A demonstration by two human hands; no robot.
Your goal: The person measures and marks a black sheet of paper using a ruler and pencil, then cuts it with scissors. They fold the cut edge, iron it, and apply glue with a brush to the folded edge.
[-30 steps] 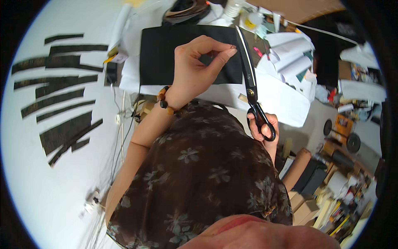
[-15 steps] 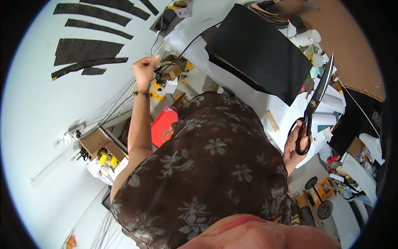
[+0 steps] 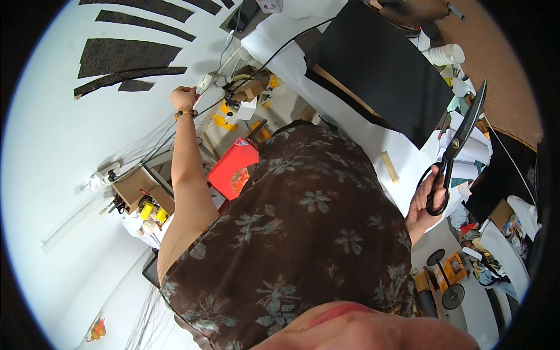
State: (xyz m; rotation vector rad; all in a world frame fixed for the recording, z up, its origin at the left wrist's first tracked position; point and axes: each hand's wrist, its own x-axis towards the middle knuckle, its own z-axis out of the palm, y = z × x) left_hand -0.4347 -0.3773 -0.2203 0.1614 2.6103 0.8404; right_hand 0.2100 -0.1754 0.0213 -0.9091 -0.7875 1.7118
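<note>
My right hand (image 3: pixel 424 205) grips large black-handled scissors (image 3: pixel 459 143), fingers through the handle loops and the long dark blades pointing up and away, close together. On the left, my left hand (image 3: pixel 184 98) reaches out toward the wall with its fingers curled closed. Right beside its fingertips is a small white box-like piece (image 3: pixel 204 83) among cables; whether the fingers hold it I cannot tell. A large black sheet (image 3: pixel 382 70) lies on the white-covered table (image 3: pixel 280 49) in front of me, between the two hands.
Dark patterned strips (image 3: pixel 131 58) hang on the white wall at the left. A black cable (image 3: pixel 274 55) crosses the table edge. Below my left arm are a red folder-like item (image 3: pixel 233 168) and a cardboard box (image 3: pixel 137 188). Stacked white cups (image 3: pixel 448 54) stand at the far right.
My left hand has moved left and slightly down, beside the white piece. The scissors and my right hand have shifted a little right in the picture, as the whole view has moved.
</note>
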